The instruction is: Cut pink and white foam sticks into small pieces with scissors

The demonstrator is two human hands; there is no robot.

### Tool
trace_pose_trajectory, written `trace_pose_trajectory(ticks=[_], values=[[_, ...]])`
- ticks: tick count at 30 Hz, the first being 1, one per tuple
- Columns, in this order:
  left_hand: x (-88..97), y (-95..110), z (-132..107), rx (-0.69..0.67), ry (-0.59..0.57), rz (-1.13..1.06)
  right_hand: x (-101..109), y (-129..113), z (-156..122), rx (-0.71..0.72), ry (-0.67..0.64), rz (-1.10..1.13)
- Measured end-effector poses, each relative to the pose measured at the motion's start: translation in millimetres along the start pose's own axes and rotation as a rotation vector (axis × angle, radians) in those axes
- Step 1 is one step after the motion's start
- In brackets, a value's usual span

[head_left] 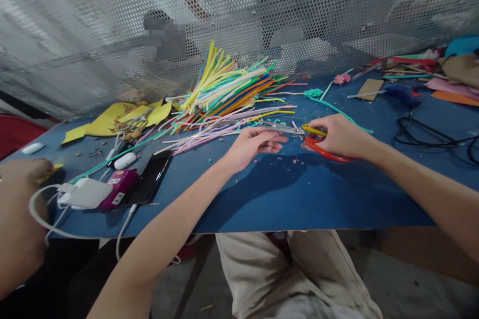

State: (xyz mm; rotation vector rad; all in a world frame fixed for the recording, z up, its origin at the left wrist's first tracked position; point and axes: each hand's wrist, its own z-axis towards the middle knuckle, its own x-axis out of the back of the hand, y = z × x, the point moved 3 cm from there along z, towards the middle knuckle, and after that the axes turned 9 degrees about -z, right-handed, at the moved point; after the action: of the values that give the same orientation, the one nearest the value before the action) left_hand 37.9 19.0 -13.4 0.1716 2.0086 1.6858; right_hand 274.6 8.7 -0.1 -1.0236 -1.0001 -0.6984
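Scissors (304,132) with red and yellow handles, held just above the blue table (284,204), near its middle, blades pointing left. Right hand (335,134) has its fingers wrapped round the handles. Left hand (247,145) is at the blades, fingers loosely bent, palm side toward the scissors; can't tell if the fingertips pinch anything. Tiny pink and teal scraps (295,161) scattered on the table below and around. Just behind the left hand, loose lilac and pink pipe cleaners (204,132); beyond them a big multicolour bundle (232,84), yellow, green, orange, blue. Behind the right hand, a teal curled piece (313,93) and a pink one (342,79). Farther right, dark blue glue gun (402,92) and black cable (422,132). Left side: black phone (152,179), purple box (119,187), white charger (88,193), yellow paper (107,122). Another person's arm (20,209) at the far left edge, blurred. Perforated metal panel (232,5) along the back.
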Motion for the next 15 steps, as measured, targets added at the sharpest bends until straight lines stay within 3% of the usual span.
trace_pose_trajectory(ticks=[15], values=[[-1.5, -0.4, -1.5, 0.003, -0.022, 0.034, -0.6, -4.2, -1.1, -0.032, -0.037, 0.03]])
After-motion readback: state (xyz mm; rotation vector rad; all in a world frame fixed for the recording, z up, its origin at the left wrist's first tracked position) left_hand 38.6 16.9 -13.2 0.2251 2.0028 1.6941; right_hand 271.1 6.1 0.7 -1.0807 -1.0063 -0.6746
